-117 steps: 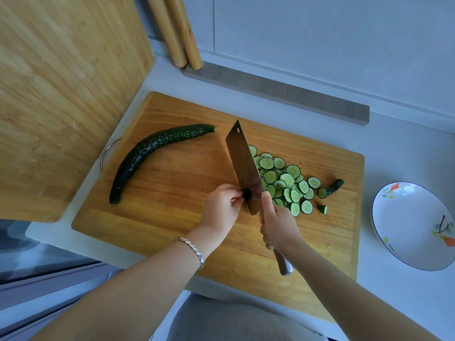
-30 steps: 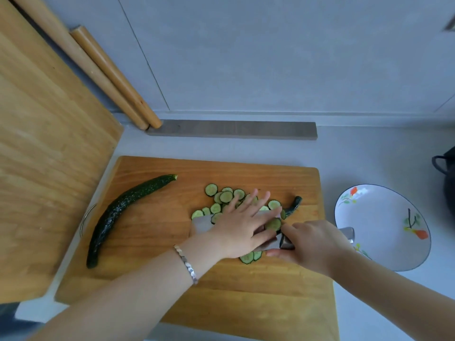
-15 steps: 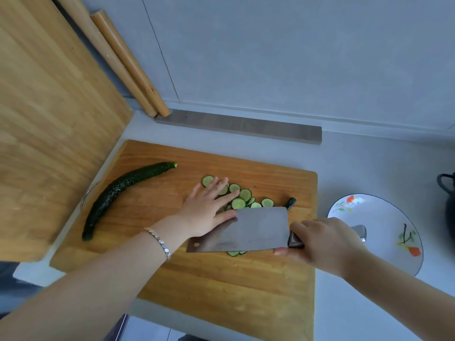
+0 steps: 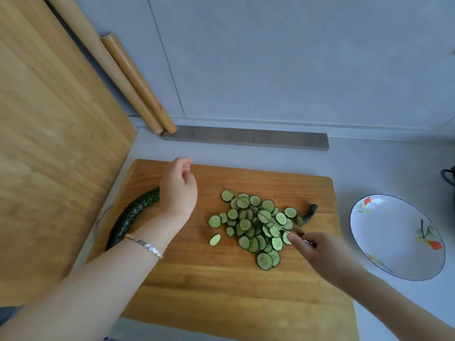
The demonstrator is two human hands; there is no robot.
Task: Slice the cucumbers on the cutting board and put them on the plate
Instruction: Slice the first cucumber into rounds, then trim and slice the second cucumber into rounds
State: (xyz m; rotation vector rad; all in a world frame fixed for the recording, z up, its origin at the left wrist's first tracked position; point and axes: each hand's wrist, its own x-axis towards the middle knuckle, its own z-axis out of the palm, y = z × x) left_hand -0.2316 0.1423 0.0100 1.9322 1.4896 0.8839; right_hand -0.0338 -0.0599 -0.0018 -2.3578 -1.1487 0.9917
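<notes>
Green slices [image 4: 256, 225] heaped mid cutting board [image 4: 221, 279]; none on the plate [image 4: 394, 217], which sits on the counter [image 4: 369, 168] just right of the board. Whole cucumber [image 4: 130, 215] at the board's left edge. My left hand [image 4: 178, 188] covers its far end, fingers hidden, grip unclear. My right hand [image 4: 320, 252] wraps the knife [image 4: 273, 223], blade edge-on over the heap.

Risk: a careless sweep scatters loose slices off the board.

Around: leaning wooden board [image 4: 49, 143], rolling pins [image 4: 133, 77], pot handle [image 4: 448, 175]. Stem end [image 4: 310, 212] lies between heap and plate.
</notes>
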